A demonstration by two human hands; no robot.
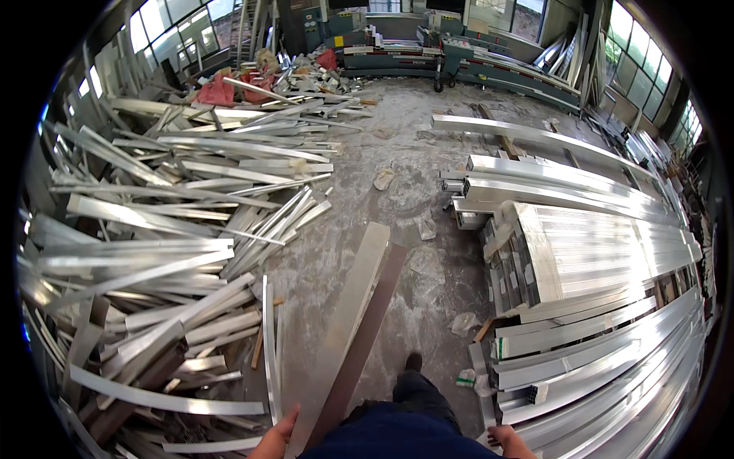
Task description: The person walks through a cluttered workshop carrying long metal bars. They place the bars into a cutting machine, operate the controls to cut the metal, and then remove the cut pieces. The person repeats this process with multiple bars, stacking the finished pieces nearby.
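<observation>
Bar (pixel 340 329), long and straight, slants up and rightward from the lower edge, over the floor (pixel 382 172) just left of the person's body. One flat side is pale grey and satiny, the one beside it matt dark brown; whether these are one piece or two, I cannot tell. The left hand (pixel 283 430) holds its near end, fingers against the left edge. The right hand (pixel 505 437) has its fingers bent, near the low end of a thin grey strip (pixel 477 367); whether it grips anything, I cannot tell.

Hard grey floor shows whitish dusty smears, with crumpled clear film (pixel 426 264) lying on it. Tall windows (pixel 641 61) light both sides of the room, and a long green-grey machine (pixel 390 57) stands across the back.

Left, a jumbled heap (pixel 191 183) of shiny metal lengths spills towards the walkway, red sacks (pixel 215 90) at its far end. Right, a ribbed, film-wrapped bundle (pixel 589 249) lies among neater rows of silvery profiles (pixel 589 359). A small green-and-white roll (pixel 465 378) sits beside the strip. Heap and bundle hem in the walkway from both sides.
</observation>
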